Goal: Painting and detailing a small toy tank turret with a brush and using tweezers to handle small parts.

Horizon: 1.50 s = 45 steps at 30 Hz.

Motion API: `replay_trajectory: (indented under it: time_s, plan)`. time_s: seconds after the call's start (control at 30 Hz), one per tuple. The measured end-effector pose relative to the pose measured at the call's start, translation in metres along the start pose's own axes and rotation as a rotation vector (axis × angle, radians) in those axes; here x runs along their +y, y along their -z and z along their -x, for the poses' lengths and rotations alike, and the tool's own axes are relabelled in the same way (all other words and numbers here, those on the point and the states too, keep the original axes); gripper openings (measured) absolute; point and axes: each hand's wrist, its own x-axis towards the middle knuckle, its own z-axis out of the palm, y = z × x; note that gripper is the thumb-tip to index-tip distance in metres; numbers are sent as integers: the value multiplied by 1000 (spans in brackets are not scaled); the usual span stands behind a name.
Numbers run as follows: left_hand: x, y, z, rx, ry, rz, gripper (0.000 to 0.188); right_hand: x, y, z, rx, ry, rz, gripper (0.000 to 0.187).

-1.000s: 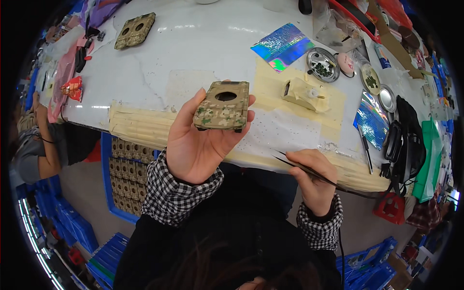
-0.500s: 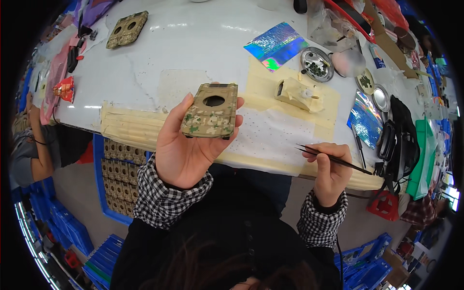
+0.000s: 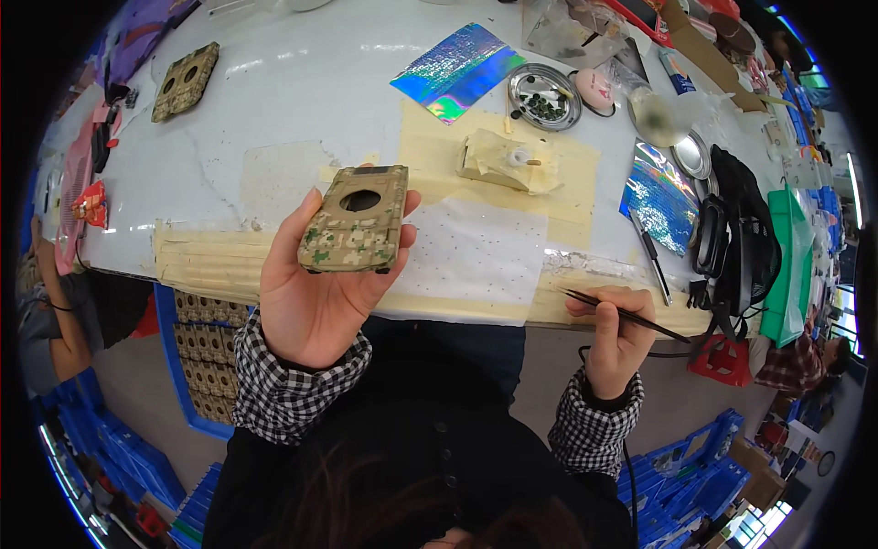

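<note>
A camouflage-patterned toy tank hull (image 3: 366, 233) with a round hole in its top rests across the fingers of my left hand (image 3: 311, 316). The thumb lies along its left side and fingertips show at its right. In my right hand (image 3: 617, 343), over the table's front edge, is a pair of dark tweezers (image 3: 645, 320). The tweezer tips point left and are apart from the hull. Between the hands lies a white sheet (image 3: 485, 247) dotted with many tiny dark specks. Behind it sits a block wrapped in yellowish tape (image 3: 494, 165) with a small white piece on top.
A round metal dish (image 3: 576, 112) holds small dark green parts. Another camouflage hull (image 3: 186, 82) lies at the far left. Below the table's left edge, a blue crate (image 3: 174, 366) holds rows of hulls. Holographic sheets (image 3: 462, 69), a pen (image 3: 651, 256) and a black bag (image 3: 745, 215) lie about.
The whole view has shifted, so the table things sit further left in it. Both hands keep their hold; the hull is tilted slightly differently.
</note>
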Motion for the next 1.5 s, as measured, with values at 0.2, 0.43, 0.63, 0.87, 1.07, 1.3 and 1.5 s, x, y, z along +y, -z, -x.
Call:
replay_trajectory:
  time_s: [0.2,0.43,0.63,0.87,1.07,1.3,1.5]
  plan:
    - [-2,-1,-2,34,2,-14,55,5,4,-2,-6,1,24,10]
    - [-6,-2,-5,40,14,-18,54,6,2,-3,-24,-36,-53,8]
    - [-3,-5,-3,18,-2,-18,54,2,-14,-10,-75,59,-95,9]
    - [13,-2,0,17,-57,12,55,-4,-59,-4,-155,40,-148,12]
    - [20,2,8,30,-73,-13,52,-5,-84,-22,-270,212,38,11]
    - [21,8,10,25,-64,-10,51,-11,-93,-29,-356,210,132,11]
    - [21,15,10,-42,-52,25,56,-11,-96,-29,-361,195,171,12]
